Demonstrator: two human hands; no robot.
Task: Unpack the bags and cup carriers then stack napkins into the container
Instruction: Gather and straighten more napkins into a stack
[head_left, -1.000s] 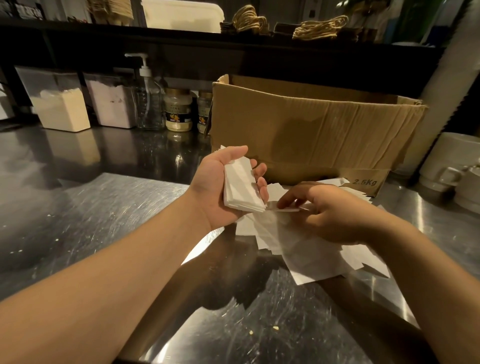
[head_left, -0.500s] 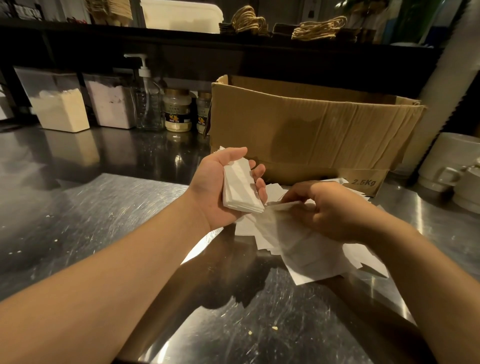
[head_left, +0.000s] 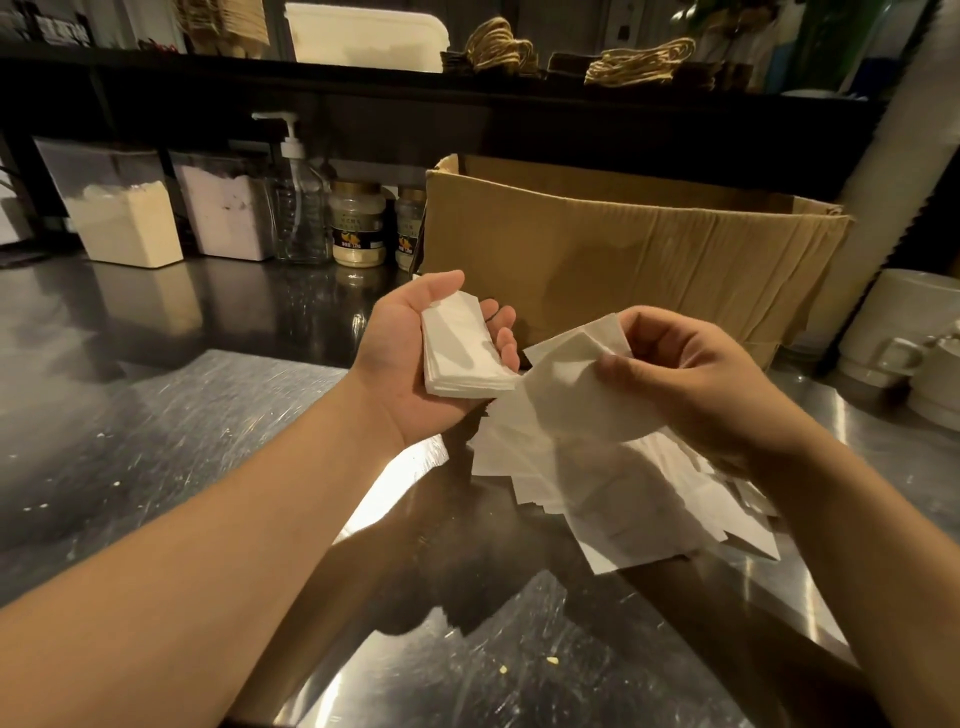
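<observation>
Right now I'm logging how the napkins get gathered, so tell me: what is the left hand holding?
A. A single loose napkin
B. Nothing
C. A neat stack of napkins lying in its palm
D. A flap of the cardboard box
C: the left hand lies palm up with a squared stack of napkins in it, fingers curled at its far edge, while the right hand pinches one loose napkin lifted beside the stack.

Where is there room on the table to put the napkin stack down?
Bare steel lies left of the left arm, in front of the powder tubs, and near the front edge between both arms. Right of the stack, loose napkins crowd the spot before the box.
</observation>
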